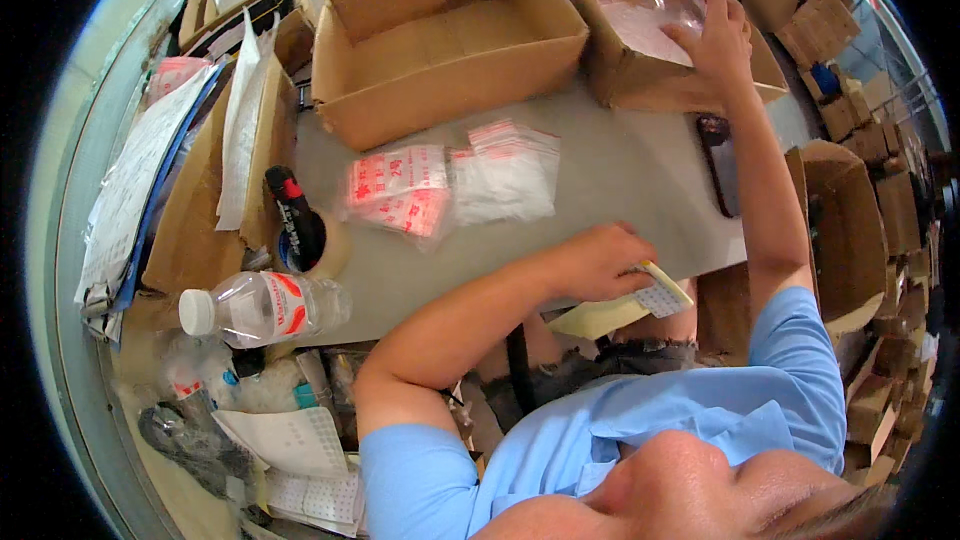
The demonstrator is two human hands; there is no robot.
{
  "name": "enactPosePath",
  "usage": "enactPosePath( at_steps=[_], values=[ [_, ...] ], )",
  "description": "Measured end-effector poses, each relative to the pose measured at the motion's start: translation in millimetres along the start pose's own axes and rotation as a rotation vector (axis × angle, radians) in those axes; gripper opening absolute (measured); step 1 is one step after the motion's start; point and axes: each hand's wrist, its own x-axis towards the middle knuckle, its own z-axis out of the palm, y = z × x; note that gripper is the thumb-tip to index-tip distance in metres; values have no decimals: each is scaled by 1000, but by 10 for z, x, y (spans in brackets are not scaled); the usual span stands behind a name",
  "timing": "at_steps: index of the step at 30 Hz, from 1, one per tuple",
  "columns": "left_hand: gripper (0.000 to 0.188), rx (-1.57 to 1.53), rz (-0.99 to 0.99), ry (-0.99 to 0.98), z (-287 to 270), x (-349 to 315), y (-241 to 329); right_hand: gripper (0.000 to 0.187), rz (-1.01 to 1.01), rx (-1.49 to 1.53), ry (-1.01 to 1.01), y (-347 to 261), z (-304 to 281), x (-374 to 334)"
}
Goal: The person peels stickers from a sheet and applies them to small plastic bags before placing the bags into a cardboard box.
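While your left hand (606, 260) grips the yellow-and-white sheets (662, 297), right of centre at the front edge of the table (630, 170), your right hand (718, 40) reaches into the carton (640, 83) at upper right, fingers at the clear plastic bags (640, 22); whether they pinch one, I cannot tell. Thin film could cling, so you might lift several together. A slack left grip could let the sheets slip downward. Your right forearm (770, 175), near the dark phone (719, 165), might knock it
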Motion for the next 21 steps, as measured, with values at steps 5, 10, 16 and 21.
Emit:
enactPosePath(
  at_steps=[5,10,16,21],
  values=[
    [19,8,-50,-23,-20,-61,16,48,-626,829,-553,-1061,-149,-696],
    [18,-87,-116,-102,-86,35,52,60,-1020,570,-713,-1481,149,-1262],
    [16,23,-65,-6,-64,-18,-10,61,-921,445,-837,-888,84,-1237],
    [15,76,-115,81,-152,26,-13,47,-127,1134,-1036,-402,42,-941]
  ],
)
